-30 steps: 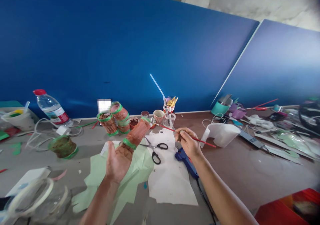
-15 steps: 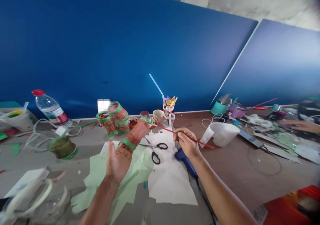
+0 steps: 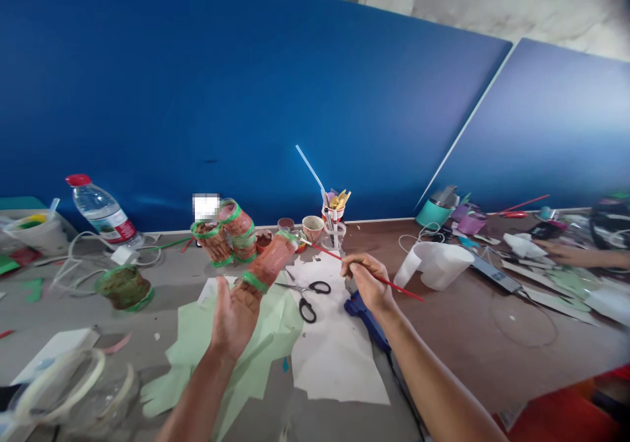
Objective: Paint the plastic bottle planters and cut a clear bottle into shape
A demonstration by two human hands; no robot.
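My left hand (image 3: 237, 314) holds a reddish-brown cylinder with green bands (image 3: 273, 258), tilted up to the right, its lower end at my palm and fingers. In my right hand (image 3: 367, 278) a thin red paintbrush (image 3: 398, 288) is pinched between thumb and fingers. The brush tip is at the cylinder's upper end; whether it touches cannot be made out. Below them lie black-handled scissors (image 3: 309, 303) on white paper (image 3: 339, 370), beside pale green sheets (image 3: 197, 337). A blue glue gun (image 3: 367, 321) rests under my right wrist.
Behind stand similar brown-green cylinders (image 3: 212, 244), a paper cup (image 3: 313, 231) and a cup of sticks (image 3: 333, 211). To the left are a water bottle (image 3: 105, 216) and a mossy pot (image 3: 124, 289). A white paper roll (image 3: 445, 268) and a co-worker's hand (image 3: 566, 254) are at right.
The brush's rear end has dipped slightly, while the cylinder stays almost still. At right, the co-worker's hand reaches further left. The red packet at lower right has shifted.
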